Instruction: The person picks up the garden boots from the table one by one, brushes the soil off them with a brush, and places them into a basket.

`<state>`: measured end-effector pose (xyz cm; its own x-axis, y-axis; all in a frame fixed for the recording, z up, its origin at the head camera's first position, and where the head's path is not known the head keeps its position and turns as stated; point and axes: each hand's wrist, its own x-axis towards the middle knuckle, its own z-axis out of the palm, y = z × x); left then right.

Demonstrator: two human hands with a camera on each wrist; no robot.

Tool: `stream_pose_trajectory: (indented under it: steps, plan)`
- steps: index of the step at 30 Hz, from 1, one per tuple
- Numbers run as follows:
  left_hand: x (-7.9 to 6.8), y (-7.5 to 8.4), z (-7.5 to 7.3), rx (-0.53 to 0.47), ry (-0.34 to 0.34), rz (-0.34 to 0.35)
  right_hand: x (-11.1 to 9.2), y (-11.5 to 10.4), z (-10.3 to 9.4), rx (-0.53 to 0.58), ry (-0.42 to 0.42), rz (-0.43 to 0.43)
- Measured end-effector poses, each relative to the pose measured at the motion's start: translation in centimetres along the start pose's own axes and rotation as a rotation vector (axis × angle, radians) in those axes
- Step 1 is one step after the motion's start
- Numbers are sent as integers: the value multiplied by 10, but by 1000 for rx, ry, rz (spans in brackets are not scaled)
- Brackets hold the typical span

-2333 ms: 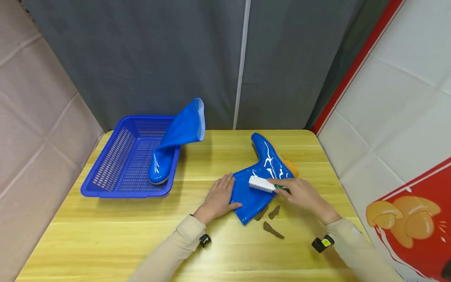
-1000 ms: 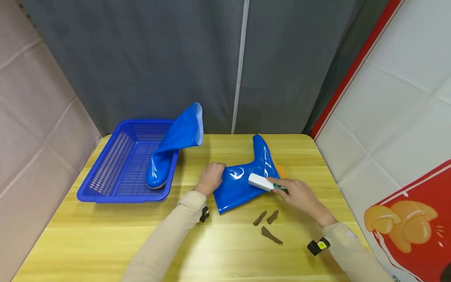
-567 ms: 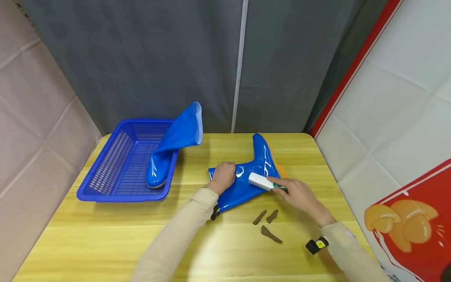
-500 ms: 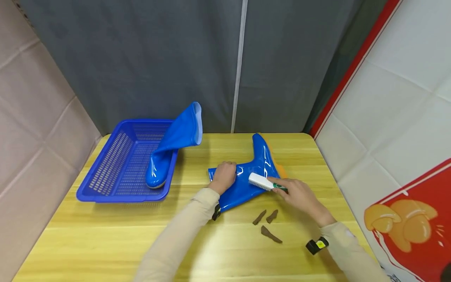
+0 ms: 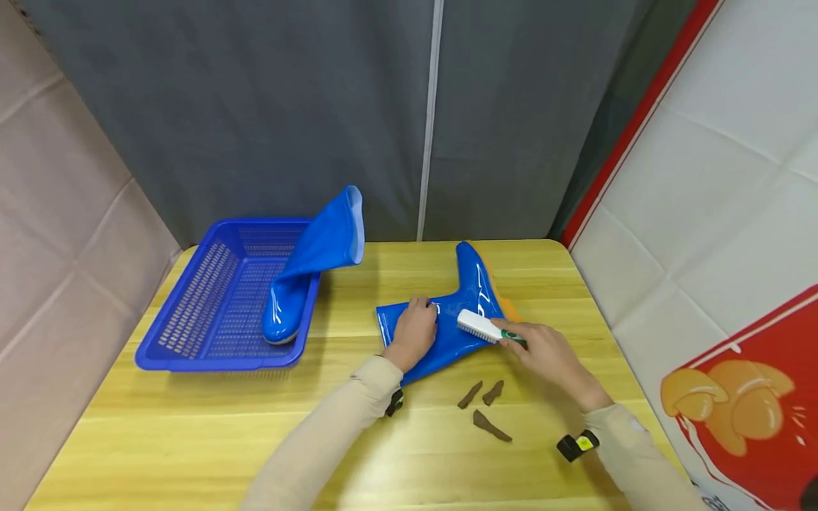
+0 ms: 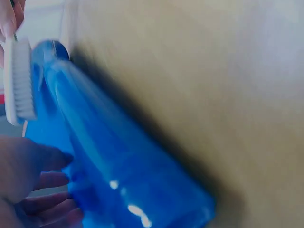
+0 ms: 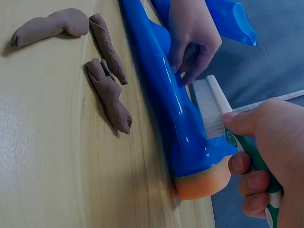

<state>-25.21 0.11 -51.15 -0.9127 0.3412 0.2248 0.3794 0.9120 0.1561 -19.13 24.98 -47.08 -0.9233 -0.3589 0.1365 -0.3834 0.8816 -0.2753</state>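
Note:
A glossy blue rain boot (image 5: 476, 284) with an orange sole lies on its side on the wooden table, toe towards the back. Over its shaft, my left hand (image 5: 415, 330) has its fingers bent; thumb and fingertips pinch at the boot in the right wrist view. My right hand (image 5: 549, 355) grips the green and white handle of a scrub brush (image 5: 476, 325). Its white bristles (image 7: 207, 107) face the boot, close over the shaft near the ankle. In the left wrist view, the brush (image 6: 19, 80) stands beyond the left thumb.
Several brown, clay-like pieces (image 5: 491, 426) lie in front of the boot. At the left stands a blue plastic basket (image 5: 143, 355), a second blue boot (image 5: 326, 238) leaning over its right rim. A grey curtain (image 5: 255, 106) hangs behind the table.
The left hand has gone from lying flat on the shaft to bent fingers farther up it. The boot has turned, its opening swinging left, uncovering brown pieces. The brush has shifted slightly right.

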Motion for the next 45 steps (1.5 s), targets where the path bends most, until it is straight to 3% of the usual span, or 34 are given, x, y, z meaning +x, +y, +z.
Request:
stream_pose_trajectory:
  steps: [7,14,17,22,31,35,38,40,45]
  plan:
    - [-11,14,-1,-119,-61,113,0,4,-3,-20,11,53]
    - [-16,25,-5,-103,-136,209,0,5,-6,-23,11,82]
    - [-17,30,-7,-126,-136,221,1,4,-7,-10,27,80]
    - [-16,31,-17,-164,-28,164,2,2,-9,8,61,77]
    - [7,23,-57,-78,364,192,5,-2,-25,33,207,92]
    - [17,21,-76,-27,427,228,6,-3,-29,57,216,127]
    - [21,22,-87,34,402,274,5,-3,-30,61,196,148]
    - [18,24,-90,85,340,319,4,-2,-28,50,175,154]
    - [2,32,-76,181,142,410,-3,4,-20,38,141,176]
